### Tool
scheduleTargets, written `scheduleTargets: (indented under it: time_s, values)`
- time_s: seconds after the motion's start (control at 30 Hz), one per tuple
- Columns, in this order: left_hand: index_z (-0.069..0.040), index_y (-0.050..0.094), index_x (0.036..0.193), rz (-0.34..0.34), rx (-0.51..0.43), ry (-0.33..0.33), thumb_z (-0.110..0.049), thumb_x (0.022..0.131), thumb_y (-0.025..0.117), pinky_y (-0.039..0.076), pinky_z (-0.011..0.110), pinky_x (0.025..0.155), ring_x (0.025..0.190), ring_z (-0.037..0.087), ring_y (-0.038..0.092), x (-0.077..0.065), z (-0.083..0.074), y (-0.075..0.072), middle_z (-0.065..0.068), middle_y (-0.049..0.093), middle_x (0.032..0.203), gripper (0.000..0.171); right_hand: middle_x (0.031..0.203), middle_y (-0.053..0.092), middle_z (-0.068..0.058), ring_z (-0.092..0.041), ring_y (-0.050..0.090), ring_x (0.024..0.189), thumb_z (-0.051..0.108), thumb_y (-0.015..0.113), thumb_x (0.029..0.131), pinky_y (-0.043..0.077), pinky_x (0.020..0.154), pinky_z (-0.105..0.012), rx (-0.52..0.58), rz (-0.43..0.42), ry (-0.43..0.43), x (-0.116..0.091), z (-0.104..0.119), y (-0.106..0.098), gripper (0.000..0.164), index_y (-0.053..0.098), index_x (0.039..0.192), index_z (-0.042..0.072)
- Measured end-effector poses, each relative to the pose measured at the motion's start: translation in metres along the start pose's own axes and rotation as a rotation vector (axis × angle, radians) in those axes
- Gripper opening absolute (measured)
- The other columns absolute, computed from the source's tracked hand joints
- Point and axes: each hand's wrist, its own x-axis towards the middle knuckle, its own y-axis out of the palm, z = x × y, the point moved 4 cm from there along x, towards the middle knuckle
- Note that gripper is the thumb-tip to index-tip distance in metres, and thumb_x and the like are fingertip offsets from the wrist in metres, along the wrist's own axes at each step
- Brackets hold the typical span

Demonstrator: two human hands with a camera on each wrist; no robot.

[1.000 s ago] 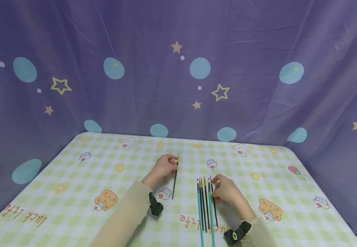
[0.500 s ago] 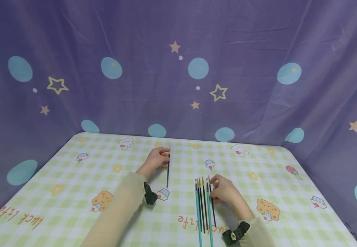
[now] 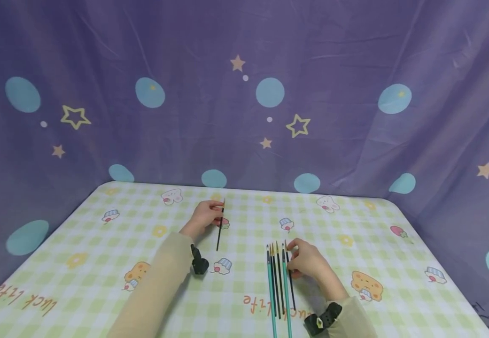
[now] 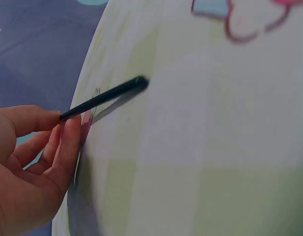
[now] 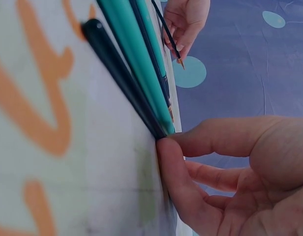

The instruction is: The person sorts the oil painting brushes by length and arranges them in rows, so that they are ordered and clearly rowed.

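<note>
Left hand [image 3: 204,216]: thumb and fingertips pinched together, parted only by the shaft they hold.
Left-hand brush [image 3: 220,232]: slim, dark-handled paintbrush, gripped near the bristle end; bristles toward the curtain [image 3: 337,155], well apart from the row; shadow on the table [image 3: 244,281] beside the handle; contact with the cloth: cannot tell.
Right hand [image 3: 307,260]: thumb and forefinger pinched together near the bristle end of the outermost brush.
Right-hand brush [image 3: 291,286]: dark-handled, right end of the row, just beside a teal handle.
Row: two teal-handled brushes [image 3: 271,291], three dark-handled brushes [image 3: 280,281] between them, bristles toward the curtain.
</note>
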Motion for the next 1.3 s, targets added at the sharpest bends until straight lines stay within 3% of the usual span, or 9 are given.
scheduleTargets:
  time_s: [0.43,0.7,0.9,1.3]
  values:
    - [0.003,0.058,0.117,-0.058,0.002,-0.033,0.002,0.082,0.058,0.052,0.019,0.054,0.057,0.008,0.056,0.008,-0.003,-0.007,0.022,0.058,0.109,0.034,0.082,0.052,-0.012,-0.018,0.056,0.062,-0.006,0.066,0.071,0.053,0.05,-0.026,0.008,0.007,0.021,0.001,-0.001,0.0,0.041,0.051,0.108,0.001]
    - [0.001,0.062,0.11,-0.11,0.118,-0.057,-0.001,0.081,0.06,0.05,0.02,0.051,0.056,0.009,0.055,0.01,-0.009,-0.006,0.021,0.061,0.104,0.03,0.081,0.052,-0.011,-0.017,0.056,0.06,-0.005,0.066,0.071,0.053,0.05,-0.026,0.006,0.008,0.012,0.001,-0.001,0.0,0.041,0.051,0.108,0.001]
    - [0.001,0.063,0.108,-0.132,0.19,-0.026,-0.002,0.08,0.062,0.05,0.021,0.053,0.057,0.01,0.056,0.008,-0.012,-0.008,0.019,0.063,0.102,0.029,0.079,0.052,-0.011,-0.017,0.056,0.058,-0.005,0.065,0.071,0.053,0.049,-0.026,0.01,0.012,0.001,0.001,-0.001,0.001,0.04,0.051,0.108,0.001]
    - [0.0,0.066,0.102,-0.179,0.244,0.007,-0.002,0.077,0.065,0.047,0.019,0.053,0.058,0.009,0.057,0.005,-0.015,-0.007,0.016,0.066,0.096,0.026,0.078,0.052,-0.011,-0.017,0.056,0.059,-0.005,0.065,0.071,0.053,0.05,-0.027,0.012,0.015,0.004,0.001,-0.001,0.001,0.04,0.05,0.108,0.0]
